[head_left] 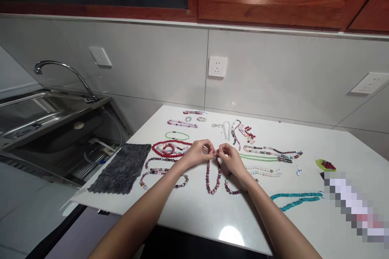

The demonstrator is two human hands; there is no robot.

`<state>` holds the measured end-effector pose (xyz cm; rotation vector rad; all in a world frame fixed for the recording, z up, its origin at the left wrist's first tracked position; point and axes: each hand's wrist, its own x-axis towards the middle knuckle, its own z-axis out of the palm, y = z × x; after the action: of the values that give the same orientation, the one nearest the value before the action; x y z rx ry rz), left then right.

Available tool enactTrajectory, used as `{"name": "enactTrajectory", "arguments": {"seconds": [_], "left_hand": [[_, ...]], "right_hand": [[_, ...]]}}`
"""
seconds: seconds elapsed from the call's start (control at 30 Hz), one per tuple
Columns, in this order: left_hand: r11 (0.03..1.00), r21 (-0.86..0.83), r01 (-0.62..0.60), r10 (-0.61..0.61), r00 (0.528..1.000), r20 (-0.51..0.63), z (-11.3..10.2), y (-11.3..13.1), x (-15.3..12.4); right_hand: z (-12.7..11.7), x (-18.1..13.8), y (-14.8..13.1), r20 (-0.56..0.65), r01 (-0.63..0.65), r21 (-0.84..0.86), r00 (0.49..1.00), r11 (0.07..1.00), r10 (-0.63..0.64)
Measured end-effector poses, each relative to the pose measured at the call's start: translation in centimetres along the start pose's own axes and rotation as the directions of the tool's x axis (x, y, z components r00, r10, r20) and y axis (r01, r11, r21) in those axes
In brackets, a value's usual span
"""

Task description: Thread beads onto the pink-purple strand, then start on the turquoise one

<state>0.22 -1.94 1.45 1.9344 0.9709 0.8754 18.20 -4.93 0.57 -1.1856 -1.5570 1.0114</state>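
Observation:
My left hand (198,152) and my right hand (231,158) meet over the middle of the white table (212,218). Both pinch the two upper ends of a pink-red beaded bracelet (212,178), whose loop hangs down onto the tabletop between my wrists. Fingertips of both hands are pressed together at the strand's ends. Around them lie several other bead strings: a red one (168,145) to the left, a green one (176,135) behind it, and a pale green strand (258,157) to the right.
A dark grey cloth (121,168) lies at the table's left edge. A steel sink (39,117) with a faucet (63,71) stands further left. A turquoise strand (296,199) and a small green dish of red beads (325,165) lie right.

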Motion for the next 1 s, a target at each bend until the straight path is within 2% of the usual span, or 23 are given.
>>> {"name": "enactTrajectory", "arguments": {"seconds": [0.27, 0.53, 0.7, 1.0], "left_hand": [[0.996, 0.078, -0.046, 0.049, 0.998, -0.037, -0.8, 0.4, -0.1], [0.971, 0.237, -0.018, 0.036, 0.997, -0.071, -1.2, 0.5, -0.2], [0.988, 0.154, 0.022, -0.016, 0.999, -0.045, -1.2, 0.3, -0.2], [0.991, -0.105, 0.082, -0.085, 0.996, -0.030, -1.3, 0.0, 0.4]], "right_hand": [[-0.2, -0.1, -0.1, -0.041, 0.023, -0.123, 0.999, 0.992, -0.028], [0.2, 0.0, 0.8, -0.084, 0.106, -0.386, 0.985, 0.916, -0.150], [0.2, 0.0, 1.0, -0.089, 0.100, -0.478, 0.983, 0.873, -0.161], [-0.1, 0.1, 1.1, -0.053, 0.066, -0.483, 0.993, 0.873, -0.105]]}}
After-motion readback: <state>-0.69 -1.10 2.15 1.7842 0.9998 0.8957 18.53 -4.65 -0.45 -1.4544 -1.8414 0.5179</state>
